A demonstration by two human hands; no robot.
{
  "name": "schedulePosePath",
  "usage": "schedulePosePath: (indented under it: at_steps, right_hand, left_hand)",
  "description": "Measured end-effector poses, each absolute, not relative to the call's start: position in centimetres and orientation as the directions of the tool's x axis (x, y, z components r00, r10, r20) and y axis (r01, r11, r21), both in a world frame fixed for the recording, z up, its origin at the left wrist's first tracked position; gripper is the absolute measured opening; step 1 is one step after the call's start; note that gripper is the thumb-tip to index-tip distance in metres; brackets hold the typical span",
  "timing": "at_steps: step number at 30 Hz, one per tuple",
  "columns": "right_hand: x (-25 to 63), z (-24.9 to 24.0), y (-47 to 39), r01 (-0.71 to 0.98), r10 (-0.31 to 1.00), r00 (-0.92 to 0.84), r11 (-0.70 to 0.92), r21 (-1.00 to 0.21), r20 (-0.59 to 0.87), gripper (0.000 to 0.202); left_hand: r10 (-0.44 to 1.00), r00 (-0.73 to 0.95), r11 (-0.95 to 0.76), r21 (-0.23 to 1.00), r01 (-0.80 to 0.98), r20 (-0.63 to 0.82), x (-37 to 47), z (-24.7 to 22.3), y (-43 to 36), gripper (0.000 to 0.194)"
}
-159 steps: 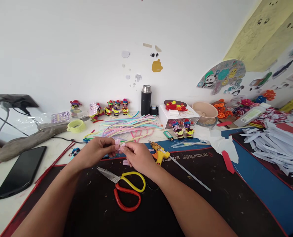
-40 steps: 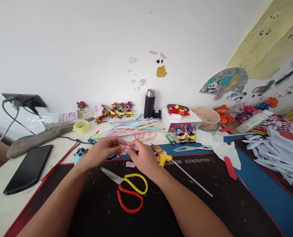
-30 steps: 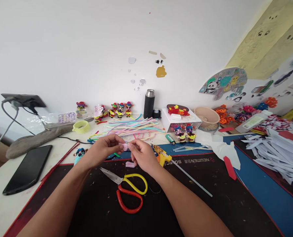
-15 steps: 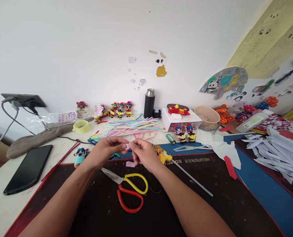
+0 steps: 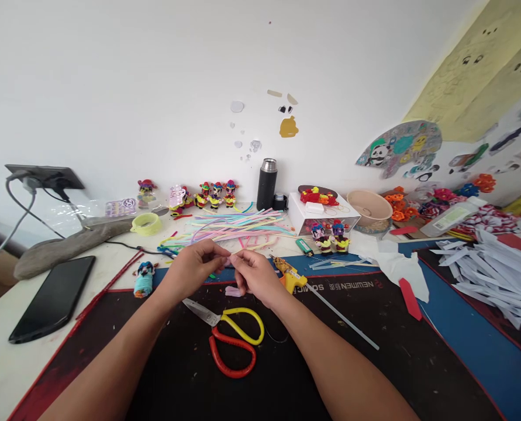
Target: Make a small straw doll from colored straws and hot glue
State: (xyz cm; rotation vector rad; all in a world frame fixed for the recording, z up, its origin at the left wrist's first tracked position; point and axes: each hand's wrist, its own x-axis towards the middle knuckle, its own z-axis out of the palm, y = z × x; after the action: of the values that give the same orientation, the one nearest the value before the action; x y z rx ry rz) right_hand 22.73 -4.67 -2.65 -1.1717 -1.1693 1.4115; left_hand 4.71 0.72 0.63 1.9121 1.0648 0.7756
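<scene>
My left hand [image 5: 199, 266] and my right hand [image 5: 255, 276] meet above the far edge of the black mat, fingertips pinched together. Between them is a small pale pink piece of pipe cleaner [image 5: 229, 263], mostly covered by the fingers. Just below, another pale pink piece [image 5: 233, 291] lies by my right hand. Scissors [image 5: 207, 316] with one yellow and one red handle rest on the mat beneath my hands, blades pointing up-left. To the right of my right hand lies a yellow glue gun [image 5: 293, 280] with a long translucent glue stick [image 5: 343, 316] extending from it.
Pastel pipe cleaners [image 5: 238, 225] are heaped behind my hands. A small blue figure [image 5: 143, 280] and a phone [image 5: 53, 298] are at left. A black thermos [image 5: 266, 186] stands by the wall, near a white box [image 5: 324, 213]. White paper strips [image 5: 488, 280] pile up at right.
My left fingers have shifted slightly up and now cover more of the pink piece. The view has moved a little; scissors and glue gun lie as before.
</scene>
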Motion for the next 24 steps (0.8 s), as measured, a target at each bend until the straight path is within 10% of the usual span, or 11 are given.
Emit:
schedulePosePath:
  at_steps: [10,24]
  right_hand:
    - [23.02,-1.79,-4.71,-0.113,0.996,-0.062,-0.077,-0.991,-0.070,0.038]
    - [23.37,-2.59,-4.29,-0.050,0.997,-0.061,-0.042,-0.998,-0.039,0.038]
  left_hand:
    - [0.845,0.535,-0.092,0.984,0.150,-0.003,4.62,1.45,0.42,0.050]
    - [0.738,0.581,-0.625,0.673,0.396,0.344,4.68,0.64,0.31,0.022]
